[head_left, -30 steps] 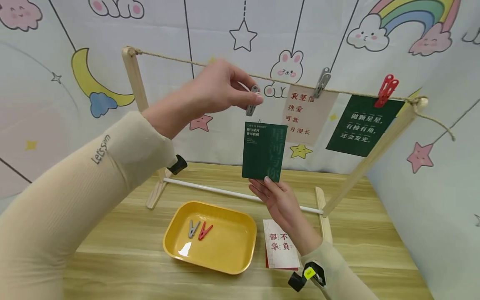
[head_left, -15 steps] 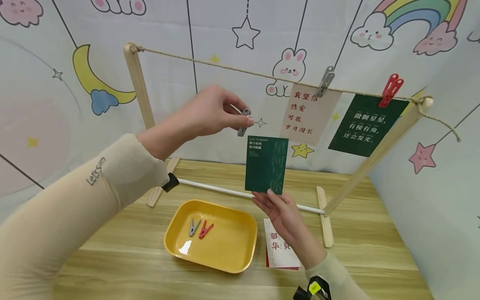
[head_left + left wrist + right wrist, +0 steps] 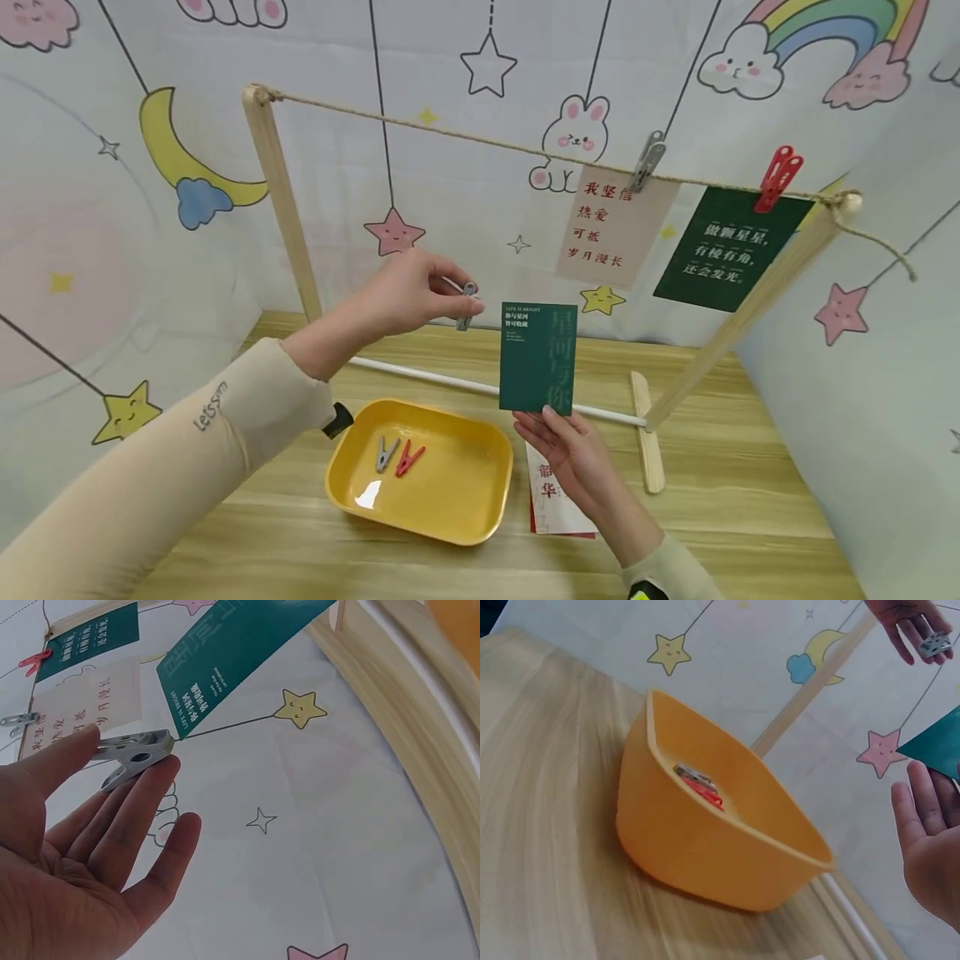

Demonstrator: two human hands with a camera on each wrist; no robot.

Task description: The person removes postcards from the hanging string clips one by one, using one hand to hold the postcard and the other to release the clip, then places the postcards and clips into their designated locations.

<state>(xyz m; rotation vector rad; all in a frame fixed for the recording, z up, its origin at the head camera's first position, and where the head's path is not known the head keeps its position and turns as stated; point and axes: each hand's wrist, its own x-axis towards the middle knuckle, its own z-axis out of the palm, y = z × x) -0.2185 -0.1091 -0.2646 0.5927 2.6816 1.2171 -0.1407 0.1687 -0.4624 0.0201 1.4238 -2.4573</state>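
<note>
Wood-grain table [image 3: 750, 500]; left grip [image 3: 408, 292] pinches gray clothespin [image 3: 466, 310]; right grip [image 3: 572, 457] pinches green card [image 3: 536, 358]

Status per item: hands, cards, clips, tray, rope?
Left hand: pinching grey clip
Right hand: holding green card
Green card: unclipped
Pale card: hanging by upper grey clip
Rightmost green card: hanging by upper red clip
Tray: upright, two clips inside
Rope: strung across frame
Table cards: stacked, partly hidden
</note>
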